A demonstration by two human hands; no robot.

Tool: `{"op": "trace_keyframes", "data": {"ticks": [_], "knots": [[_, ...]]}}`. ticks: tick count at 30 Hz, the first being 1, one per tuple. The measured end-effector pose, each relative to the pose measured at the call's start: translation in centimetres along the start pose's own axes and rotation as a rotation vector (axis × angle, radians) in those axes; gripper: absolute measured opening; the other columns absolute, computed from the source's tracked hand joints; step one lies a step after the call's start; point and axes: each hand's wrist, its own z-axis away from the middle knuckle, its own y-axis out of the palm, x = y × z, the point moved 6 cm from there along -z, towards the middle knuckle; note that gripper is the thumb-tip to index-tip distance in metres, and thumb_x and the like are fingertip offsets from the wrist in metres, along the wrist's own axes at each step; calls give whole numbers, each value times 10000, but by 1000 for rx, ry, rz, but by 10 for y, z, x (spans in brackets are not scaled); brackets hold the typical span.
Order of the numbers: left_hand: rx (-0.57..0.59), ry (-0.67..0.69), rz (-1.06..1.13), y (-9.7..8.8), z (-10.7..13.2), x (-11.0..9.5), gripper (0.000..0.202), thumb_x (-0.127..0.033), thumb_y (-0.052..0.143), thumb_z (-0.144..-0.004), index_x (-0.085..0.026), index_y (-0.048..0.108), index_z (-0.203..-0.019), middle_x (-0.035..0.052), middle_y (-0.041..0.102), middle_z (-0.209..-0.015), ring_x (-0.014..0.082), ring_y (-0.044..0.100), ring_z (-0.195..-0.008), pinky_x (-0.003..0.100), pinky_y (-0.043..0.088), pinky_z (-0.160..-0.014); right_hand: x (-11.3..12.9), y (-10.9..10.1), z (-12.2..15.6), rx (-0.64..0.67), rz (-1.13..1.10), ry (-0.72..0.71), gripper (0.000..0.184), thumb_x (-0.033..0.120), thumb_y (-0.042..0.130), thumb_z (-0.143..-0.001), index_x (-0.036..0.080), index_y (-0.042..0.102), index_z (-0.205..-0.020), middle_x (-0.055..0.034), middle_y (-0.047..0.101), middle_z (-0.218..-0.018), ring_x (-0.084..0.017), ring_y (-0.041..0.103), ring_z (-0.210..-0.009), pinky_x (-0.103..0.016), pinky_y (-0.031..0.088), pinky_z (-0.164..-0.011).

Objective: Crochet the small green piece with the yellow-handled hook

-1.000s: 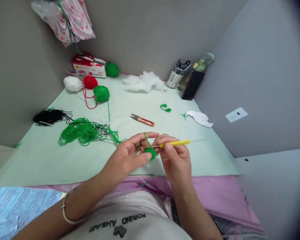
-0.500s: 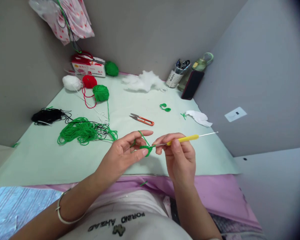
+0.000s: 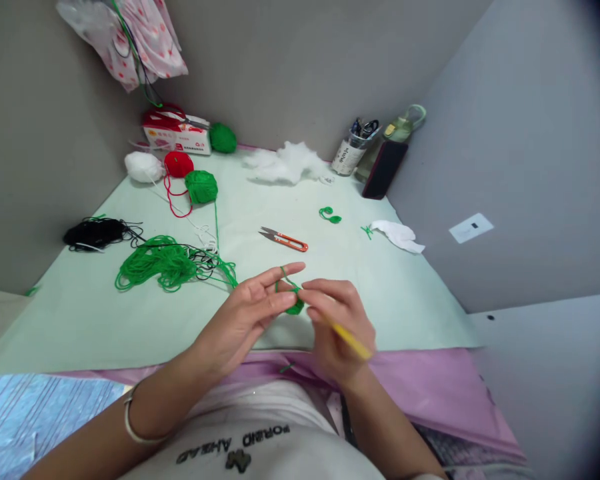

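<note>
My left hand [image 3: 247, 313] pinches a small green crochet piece [image 3: 295, 307], with green yarn looped over its outstretched index finger. My right hand [image 3: 337, 327] is closed round a yellow-handled crochet hook [image 3: 353, 343], whose handle now points down toward me; the hook's tip is hidden at the green piece. The yarn runs left from my hands to a loose green yarn heap [image 3: 155, 263] on the pale green mat [image 3: 105, 313].
Orange snips [image 3: 285, 239] lie beyond my hands. Black yarn [image 3: 93, 233], white, red and green yarn balls [image 3: 201, 185], white stuffing [image 3: 287, 162], a jar of tools [image 3: 350, 150], a dark phone [image 3: 385, 168], a bottle and a white cloth [image 3: 399, 235] sit toward the walls.
My right hand turned the hook: its handle swung from pointing right and away to pointing down toward me, and the hand moved left against the green piece. My left hand stayed about where it was.
</note>
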Motion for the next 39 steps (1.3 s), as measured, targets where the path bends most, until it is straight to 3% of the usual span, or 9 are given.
{"op": "trace_keyframes", "data": {"ticks": [5,8,11,15,20,22,26,32,39], "knots": [[35,33,8,0,0,-6,406,-272,917,-804,-235,842,-1202,-2,658,-854,131,560,-832,243,453,-828,-19,-2,-9,-106,-442,379,224,285,591,-1068,267,800,-990,-46,746,-878,-175,656,-704,-346,564,-648],[47,99,-67,6,2,-7,348,-263,900,-829,-275,853,-1174,6,703,-901,159,603,-908,272,467,-903,-16,4,-12,-51,-413,341,203,257,612,-1057,279,810,-1017,-51,783,-939,-195,702,-811,-348,581,-690],[-20,164,-84,4,1,-7,372,-246,921,-807,-291,851,-1170,-11,702,-876,157,614,-896,274,470,-896,-7,6,-9,-14,-210,195,287,147,613,-1034,329,805,-1143,-46,798,-1010,-203,723,-886,-361,596,-736],[33,38,32,1,-5,1,384,-288,893,-823,-230,843,-1199,22,720,-898,181,634,-906,308,492,-912,4,4,-6,30,11,1,381,89,662,-980,343,798,-1230,-78,791,-1119,-235,729,-984,-393,605,-791],[63,7,100,-2,-8,-3,300,-284,855,-834,-191,869,-1119,47,715,-930,174,619,-873,321,504,-914,-21,-5,-11,-133,-390,342,220,224,613,-1050,295,820,-1028,-41,762,-901,-171,648,-712,-335,552,-645],[63,37,38,0,-6,-6,358,-286,878,-822,-215,857,-1172,31,717,-902,166,611,-865,306,488,-906,-25,1,-12,-105,-510,422,196,289,639,-1047,282,822,-977,-41,763,-895,-168,655,-718,-326,546,-641],[79,86,-94,5,-2,-9,372,-272,903,-810,-265,853,-1178,6,710,-875,162,597,-862,302,469,-907,-24,8,-10,-32,-460,426,165,334,684,-1023,277,833,-982,-56,807,-952,-213,722,-890,-362,585,-759],[6,171,-186,-2,1,-15,418,-282,928,-765,-269,848,-1175,16,669,-897,199,601,-909,334,491,-917,-36,6,-6,-72,-555,576,228,420,690,-1012,241,816,-947,-57,805,-927,-162,671,-718,-320,567,-673],[14,147,-156,5,0,-12,487,-297,883,-837,-262,780,-1312,27,730,-962,205,638,-974,339,468,-962,-28,8,-11,-38,-563,479,169,357,700,-1014,260,835,-982,-61,794,-948,-171,673,-770,-317,549,-660]]}}
